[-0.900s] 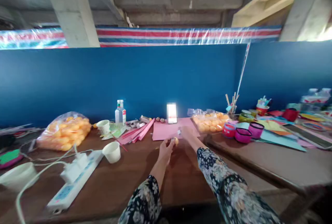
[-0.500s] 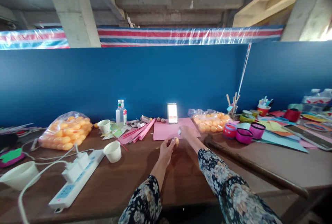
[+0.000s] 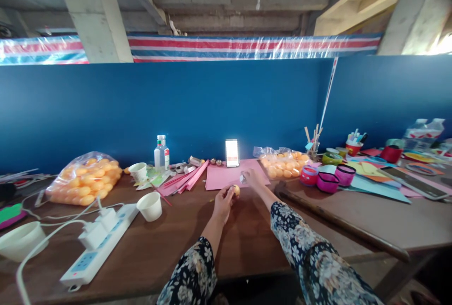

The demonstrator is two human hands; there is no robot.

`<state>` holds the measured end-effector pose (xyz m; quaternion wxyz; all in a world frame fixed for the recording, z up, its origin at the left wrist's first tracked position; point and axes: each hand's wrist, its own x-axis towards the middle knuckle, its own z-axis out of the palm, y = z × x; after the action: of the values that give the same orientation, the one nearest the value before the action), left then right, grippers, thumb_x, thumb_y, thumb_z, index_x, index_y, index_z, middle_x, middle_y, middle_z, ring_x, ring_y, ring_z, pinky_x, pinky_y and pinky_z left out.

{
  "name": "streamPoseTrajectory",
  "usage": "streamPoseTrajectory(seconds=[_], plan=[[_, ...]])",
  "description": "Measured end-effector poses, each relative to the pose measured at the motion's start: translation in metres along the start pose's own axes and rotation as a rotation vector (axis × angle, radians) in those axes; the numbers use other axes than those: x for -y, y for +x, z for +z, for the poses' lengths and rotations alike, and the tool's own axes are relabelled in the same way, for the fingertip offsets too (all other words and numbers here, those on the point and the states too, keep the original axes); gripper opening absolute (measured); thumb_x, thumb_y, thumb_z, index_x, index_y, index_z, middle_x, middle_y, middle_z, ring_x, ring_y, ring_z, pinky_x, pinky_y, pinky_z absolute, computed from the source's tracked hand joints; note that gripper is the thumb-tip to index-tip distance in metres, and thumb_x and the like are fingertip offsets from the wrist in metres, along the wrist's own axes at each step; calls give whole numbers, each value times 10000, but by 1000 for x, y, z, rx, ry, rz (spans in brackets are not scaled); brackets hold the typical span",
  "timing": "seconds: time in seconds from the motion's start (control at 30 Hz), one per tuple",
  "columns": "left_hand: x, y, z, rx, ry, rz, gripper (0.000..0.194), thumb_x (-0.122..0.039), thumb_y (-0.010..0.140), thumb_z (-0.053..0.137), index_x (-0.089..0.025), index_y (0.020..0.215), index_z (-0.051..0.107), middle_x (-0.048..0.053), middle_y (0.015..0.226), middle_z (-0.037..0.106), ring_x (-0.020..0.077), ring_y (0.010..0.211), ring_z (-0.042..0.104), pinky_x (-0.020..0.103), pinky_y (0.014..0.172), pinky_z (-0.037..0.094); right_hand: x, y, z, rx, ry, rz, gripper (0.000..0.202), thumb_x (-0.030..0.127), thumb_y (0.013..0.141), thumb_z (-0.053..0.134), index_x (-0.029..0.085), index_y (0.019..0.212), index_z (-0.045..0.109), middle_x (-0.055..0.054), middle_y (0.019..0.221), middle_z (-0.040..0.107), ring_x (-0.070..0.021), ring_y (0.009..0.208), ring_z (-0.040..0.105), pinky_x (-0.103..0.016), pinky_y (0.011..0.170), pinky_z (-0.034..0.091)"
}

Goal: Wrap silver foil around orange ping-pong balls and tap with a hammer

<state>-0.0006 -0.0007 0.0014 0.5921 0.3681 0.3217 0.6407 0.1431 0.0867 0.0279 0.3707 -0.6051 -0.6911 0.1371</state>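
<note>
My left hand (image 3: 222,204) is closed on a small pale-orange ball (image 3: 236,191) that looks like a ping-pong ball with a dark patch on its upper side. Just beyond it, my right hand (image 3: 253,178) is closed, with a small whitish, shiny, crumpled-looking piece (image 3: 243,178) at its fingertips; its kind cannot be made out. The two hands are a little apart, the right one over the pink paper (image 3: 219,180). Behind that paper's far edge, a phone with a bright screen (image 3: 232,152) stands upright.
Bags of orange balls stand left (image 3: 88,178) and right (image 3: 284,164). Nearer on the left are a white power strip (image 3: 102,248) with cables and a paper cup (image 3: 149,207). A brown stick (image 3: 339,224) lies right of my right arm. Purple felt rings (image 3: 330,182) and coloured papers lie beyond it.
The view has turned slightly to the right. The whitish piece in my right hand shows more plainly. My left hand keeps its hold on the ball.
</note>
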Motion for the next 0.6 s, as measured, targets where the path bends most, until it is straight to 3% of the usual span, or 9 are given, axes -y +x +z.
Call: streamPoseTrajectory(seconds=[0.13, 0.27, 0.4, 0.6], plan=[[-3, -2, -1, 21, -30, -8, 362, -323, 646, 644, -156, 965, 607, 55, 826, 624, 119, 707, 580, 280, 675, 479, 4, -17, -3, -44, 173, 7, 182, 243, 728, 434, 146, 740, 588, -47, 712, 620, -147, 665, 564, -236, 599, 405], [-2, 0, -2, 0, -53, 4, 379, -272, 639, 659, -171, 999, 597, 60, 904, 631, 124, 767, 586, 284, 733, 473, 13, -50, 1, -13, 734, 66, 178, 321, 652, 568, 153, 709, 545, -4, 609, 569, -130, 581, 538, -237, 546, 423], [1, 3, -4, -2, -121, 20, 334, -243, 653, 645, -158, 974, 608, 64, 927, 637, 146, 835, 588, 329, 810, 452, 18, -76, 8, 58, 1067, 180, 262, 367, 589, 644, 160, 715, 546, -2, 643, 577, -135, 605, 544, -255, 564, 442], [1, 4, -5, -9, -124, 39, 350, -229, 648, 646, -168, 989, 601, 55, 916, 646, 147, 840, 594, 345, 858, 423, 28, -87, 5, 70, 1061, 160, 256, 380, 608, 631, 164, 722, 555, 14, 610, 555, -114, 570, 510, -223, 517, 404]])
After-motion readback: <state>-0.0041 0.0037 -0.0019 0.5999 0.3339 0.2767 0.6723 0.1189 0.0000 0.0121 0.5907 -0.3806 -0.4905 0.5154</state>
